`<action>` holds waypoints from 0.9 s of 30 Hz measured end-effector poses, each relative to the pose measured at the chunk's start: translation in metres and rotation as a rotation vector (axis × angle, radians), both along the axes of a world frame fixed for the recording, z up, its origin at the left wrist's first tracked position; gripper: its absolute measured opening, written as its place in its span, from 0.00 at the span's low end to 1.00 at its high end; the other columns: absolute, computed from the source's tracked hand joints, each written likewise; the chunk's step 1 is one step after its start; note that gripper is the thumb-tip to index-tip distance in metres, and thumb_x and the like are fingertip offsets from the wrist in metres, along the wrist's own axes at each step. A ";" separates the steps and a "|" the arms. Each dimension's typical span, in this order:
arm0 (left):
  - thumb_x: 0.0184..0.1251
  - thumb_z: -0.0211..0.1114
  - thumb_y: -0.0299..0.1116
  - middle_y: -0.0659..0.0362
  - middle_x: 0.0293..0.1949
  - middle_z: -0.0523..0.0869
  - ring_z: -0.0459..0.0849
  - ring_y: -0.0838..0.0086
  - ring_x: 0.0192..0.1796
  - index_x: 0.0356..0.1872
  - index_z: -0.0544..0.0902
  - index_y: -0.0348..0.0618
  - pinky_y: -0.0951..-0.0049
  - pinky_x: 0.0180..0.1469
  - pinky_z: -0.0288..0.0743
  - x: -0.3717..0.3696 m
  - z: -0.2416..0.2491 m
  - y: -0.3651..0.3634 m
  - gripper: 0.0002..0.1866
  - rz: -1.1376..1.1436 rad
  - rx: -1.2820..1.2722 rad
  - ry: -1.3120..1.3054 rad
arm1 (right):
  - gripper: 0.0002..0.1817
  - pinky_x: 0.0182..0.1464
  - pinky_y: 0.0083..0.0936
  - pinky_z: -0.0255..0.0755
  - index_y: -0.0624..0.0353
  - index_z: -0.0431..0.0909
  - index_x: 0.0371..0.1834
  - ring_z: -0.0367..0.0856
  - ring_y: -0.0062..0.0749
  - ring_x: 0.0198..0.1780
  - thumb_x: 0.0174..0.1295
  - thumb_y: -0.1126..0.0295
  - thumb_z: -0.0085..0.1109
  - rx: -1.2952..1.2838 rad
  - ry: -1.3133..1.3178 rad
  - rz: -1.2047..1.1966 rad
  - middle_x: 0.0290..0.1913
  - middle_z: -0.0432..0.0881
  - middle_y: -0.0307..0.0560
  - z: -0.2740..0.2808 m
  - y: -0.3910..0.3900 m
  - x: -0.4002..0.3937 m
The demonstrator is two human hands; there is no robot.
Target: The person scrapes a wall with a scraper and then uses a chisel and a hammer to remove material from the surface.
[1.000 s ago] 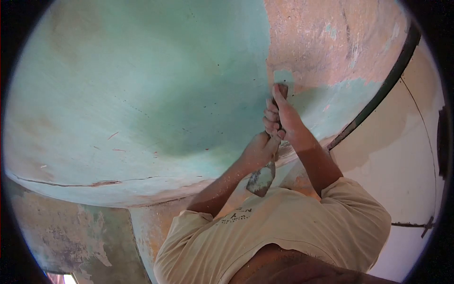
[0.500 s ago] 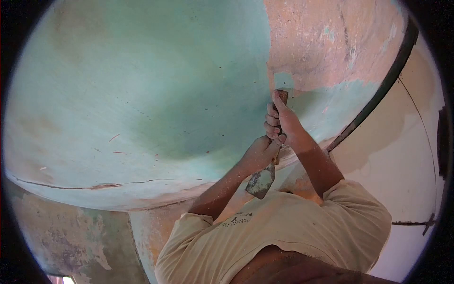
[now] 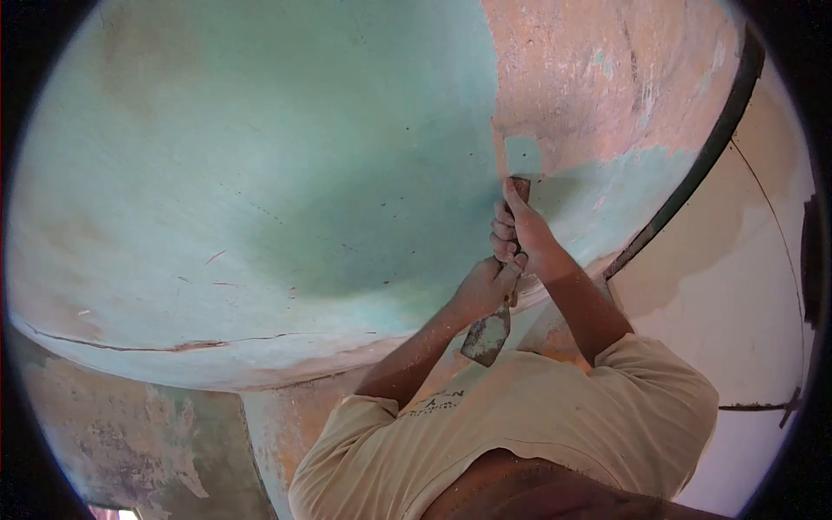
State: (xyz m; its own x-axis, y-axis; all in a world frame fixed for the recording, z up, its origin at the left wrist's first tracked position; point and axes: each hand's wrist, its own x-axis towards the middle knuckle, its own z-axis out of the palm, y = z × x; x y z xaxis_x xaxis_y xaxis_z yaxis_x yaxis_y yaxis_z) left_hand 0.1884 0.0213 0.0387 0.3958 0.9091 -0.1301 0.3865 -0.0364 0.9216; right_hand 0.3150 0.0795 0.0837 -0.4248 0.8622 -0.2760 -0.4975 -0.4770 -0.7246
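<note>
A scraper (image 3: 521, 185) with a narrow brown blade is gripped in my right hand (image 3: 523, 232), its blade tip up against the painted wall (image 3: 373, 173). Just below, my left hand (image 3: 484, 289) is closed around a putty knife (image 3: 487, 337) whose worn, paint-smeared blade hangs down towards the shirt. The two hands meet, left fingers at the base of the right fist, and the fingers hide most of both handles. Above the scraper tip is a small green paint patch (image 3: 523, 156) beside stripped pinkish plaster (image 3: 572, 87).
A dark strip (image 3: 693, 178) curves along the wall's right edge, with a pale wall (image 3: 737, 286) beyond. A long crack (image 3: 186, 347) runs along the lower left. Below it stands a patchy, peeling wall (image 3: 130, 433). A beige shirt (image 3: 537, 416) fills the lower middle.
Both hands and their tools sit slightly lower and further right in the view. The scraper tip has slid down a little from the green patch. Both grips stay the same.
</note>
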 end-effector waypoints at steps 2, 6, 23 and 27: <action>0.73 0.47 0.58 0.53 0.26 0.80 0.81 0.70 0.32 0.33 0.76 0.33 0.67 0.35 0.73 -0.001 0.027 0.002 0.31 0.023 0.067 0.000 | 0.31 0.12 0.22 0.48 0.47 0.54 0.16 0.51 0.21 0.10 0.66 0.35 0.44 0.040 0.021 -0.007 0.12 0.50 0.32 0.006 0.001 -0.001; 0.73 0.47 0.57 0.54 0.25 0.79 0.80 0.72 0.27 0.35 0.76 0.35 0.69 0.32 0.72 -0.002 0.022 0.013 0.29 0.008 0.012 -0.050 | 0.30 0.14 0.22 0.52 0.49 0.58 0.19 0.55 0.23 0.11 0.67 0.36 0.42 0.138 0.071 -0.026 0.13 0.52 0.32 0.019 0.003 0.001; 0.75 0.52 0.47 0.62 0.22 0.74 0.75 0.76 0.24 0.41 0.71 0.36 0.72 0.29 0.70 0.003 -0.025 -0.017 0.20 -0.169 -0.189 -0.366 | 0.13 0.21 0.23 0.68 0.52 0.68 0.47 0.71 0.27 0.18 0.73 0.55 0.45 0.270 0.009 -0.401 0.27 0.73 0.42 -0.033 -0.042 0.013; 0.75 0.51 0.50 0.64 0.21 0.72 0.74 0.77 0.25 0.40 0.71 0.38 0.74 0.30 0.68 0.005 -0.033 -0.014 0.21 -0.270 -0.306 -0.485 | 0.14 0.17 0.22 0.64 0.53 0.68 0.47 0.67 0.22 0.14 0.73 0.55 0.45 0.240 -0.079 -0.398 0.23 0.71 0.39 -0.018 -0.035 0.009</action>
